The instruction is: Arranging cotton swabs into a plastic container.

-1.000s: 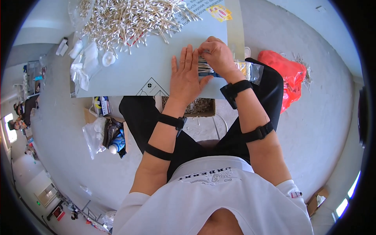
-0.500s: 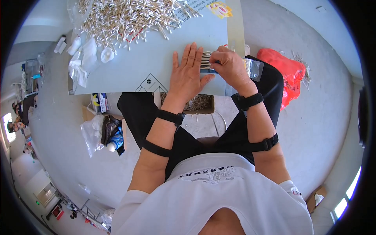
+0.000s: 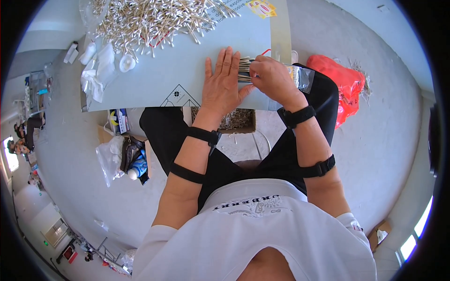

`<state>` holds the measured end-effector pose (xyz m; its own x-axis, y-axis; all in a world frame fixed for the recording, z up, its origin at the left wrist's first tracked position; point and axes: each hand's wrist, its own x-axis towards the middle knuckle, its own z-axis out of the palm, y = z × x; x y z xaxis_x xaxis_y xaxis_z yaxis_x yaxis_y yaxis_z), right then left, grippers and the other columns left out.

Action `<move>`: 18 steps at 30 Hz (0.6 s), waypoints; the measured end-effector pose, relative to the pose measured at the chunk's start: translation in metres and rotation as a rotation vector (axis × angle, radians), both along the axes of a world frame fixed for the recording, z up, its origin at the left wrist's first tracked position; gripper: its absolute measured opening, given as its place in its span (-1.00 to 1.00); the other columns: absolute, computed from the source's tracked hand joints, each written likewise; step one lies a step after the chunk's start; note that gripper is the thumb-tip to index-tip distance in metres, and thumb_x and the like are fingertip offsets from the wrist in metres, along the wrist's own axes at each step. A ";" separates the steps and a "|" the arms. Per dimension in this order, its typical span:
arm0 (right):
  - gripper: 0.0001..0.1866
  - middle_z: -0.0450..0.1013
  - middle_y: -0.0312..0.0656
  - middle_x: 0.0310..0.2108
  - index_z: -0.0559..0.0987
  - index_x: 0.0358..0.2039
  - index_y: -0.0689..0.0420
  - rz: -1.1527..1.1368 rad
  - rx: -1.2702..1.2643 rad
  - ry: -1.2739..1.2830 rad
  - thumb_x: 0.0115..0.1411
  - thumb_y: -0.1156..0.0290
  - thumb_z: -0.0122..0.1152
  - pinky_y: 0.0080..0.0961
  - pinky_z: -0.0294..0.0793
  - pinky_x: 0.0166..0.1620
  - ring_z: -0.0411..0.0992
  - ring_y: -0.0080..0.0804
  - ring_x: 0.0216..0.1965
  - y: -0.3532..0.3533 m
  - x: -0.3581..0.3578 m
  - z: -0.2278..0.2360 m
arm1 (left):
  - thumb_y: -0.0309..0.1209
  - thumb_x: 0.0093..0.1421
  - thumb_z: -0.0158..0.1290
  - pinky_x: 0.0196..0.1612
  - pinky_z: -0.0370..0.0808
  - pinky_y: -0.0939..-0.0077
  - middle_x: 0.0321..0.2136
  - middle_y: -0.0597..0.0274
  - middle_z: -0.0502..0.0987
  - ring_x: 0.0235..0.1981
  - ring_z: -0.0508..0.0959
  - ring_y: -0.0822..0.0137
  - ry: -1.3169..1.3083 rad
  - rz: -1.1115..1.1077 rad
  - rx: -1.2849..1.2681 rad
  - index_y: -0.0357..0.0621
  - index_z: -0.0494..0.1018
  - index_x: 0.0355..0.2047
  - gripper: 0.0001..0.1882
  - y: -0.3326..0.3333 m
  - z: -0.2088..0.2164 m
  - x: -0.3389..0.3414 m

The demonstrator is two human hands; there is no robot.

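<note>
Left hand pressed flat on table, fingers spread, acting as a stop square against swab tips. Right hand pinched shut on cotton swab bundle, tips butting left fingers, tail ends in clear bag past right knuckles. Loose swab pile well beyond left fingertips.

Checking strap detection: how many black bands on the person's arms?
4. Left wrist band, left forearm band, right wrist band, right forearm band. None look hidden.

Head-worn fisheye, looking steeply down, table near
</note>
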<state>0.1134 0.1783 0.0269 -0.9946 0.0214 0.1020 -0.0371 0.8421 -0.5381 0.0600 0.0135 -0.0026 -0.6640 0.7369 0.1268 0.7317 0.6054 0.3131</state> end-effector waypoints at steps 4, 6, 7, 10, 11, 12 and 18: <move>-0.93 0.43 -0.08 -0.47 0.53 -0.57 0.16 -0.056 0.052 0.018 0.00 0.50 0.11 -0.20 0.47 -0.28 0.47 -0.08 -0.34 -0.004 0.000 -0.002 | 0.12 0.09 0.06 0.36 -0.24 -0.06 0.34 0.02 -0.01 0.39 -0.06 0.12 -0.006 0.001 0.012 -0.19 0.01 0.31 -0.06 0.000 -0.001 0.001; -0.92 0.43 -0.07 -0.46 0.53 -0.57 0.17 -0.072 0.083 0.071 0.01 0.49 0.11 -0.20 0.47 -0.28 0.47 -0.09 -0.34 -0.006 0.001 -0.004 | 0.11 0.09 0.07 0.36 -0.24 -0.06 0.34 0.02 0.00 0.38 -0.05 0.12 0.005 0.001 0.024 -0.19 0.02 0.31 -0.06 0.000 -0.001 0.001; -0.92 0.43 -0.07 -0.46 0.53 -0.57 0.17 -0.071 0.083 0.070 0.01 0.49 0.11 -0.20 0.47 -0.28 0.47 -0.09 -0.34 -0.006 0.003 -0.005 | 0.11 0.09 0.07 0.36 -0.24 -0.06 0.34 0.02 0.00 0.38 -0.05 0.12 0.004 0.002 0.025 -0.19 0.02 0.31 -0.06 0.000 -0.001 0.001; -0.91 0.43 -0.07 -0.47 0.53 -0.57 0.17 -0.073 -0.012 0.054 0.02 0.48 0.11 -0.20 0.47 -0.28 0.48 -0.09 -0.34 -0.007 0.006 -0.007 | 0.11 0.08 0.08 0.35 -0.21 -0.08 0.33 0.01 0.02 0.38 -0.03 0.11 0.004 0.002 0.024 -0.21 0.02 0.30 -0.06 -0.001 -0.002 0.001; -0.90 0.43 -0.07 -0.47 0.53 -0.57 0.18 -0.044 0.003 0.048 0.02 0.48 0.11 -0.20 0.47 -0.28 0.48 -0.09 -0.34 -0.006 0.006 -0.006 | 0.10 0.08 0.08 0.35 -0.20 -0.08 0.33 0.01 0.03 0.37 -0.02 0.11 0.022 0.000 0.029 -0.21 0.03 0.30 -0.06 -0.001 -0.002 0.000; -0.90 0.44 -0.07 -0.47 0.52 -0.57 0.18 -0.018 0.018 0.041 0.03 0.48 0.10 -0.20 0.47 -0.28 0.48 -0.08 -0.34 -0.005 0.006 -0.006 | 0.10 0.08 0.08 0.34 -0.19 -0.09 0.32 0.01 0.04 0.37 -0.01 0.10 0.038 -0.004 0.034 -0.22 0.04 0.29 -0.06 -0.001 -0.002 0.000; -0.90 0.44 -0.06 -0.45 0.51 -0.58 0.18 -0.058 0.042 0.001 0.03 0.49 0.10 -0.17 0.46 -0.30 0.48 -0.04 -0.38 0.000 -0.003 -0.013 | 0.13 0.09 0.06 0.34 -0.19 -0.09 0.32 0.00 0.05 0.37 0.00 0.11 0.047 -0.005 0.053 -0.23 0.05 0.28 -0.07 0.001 -0.002 0.001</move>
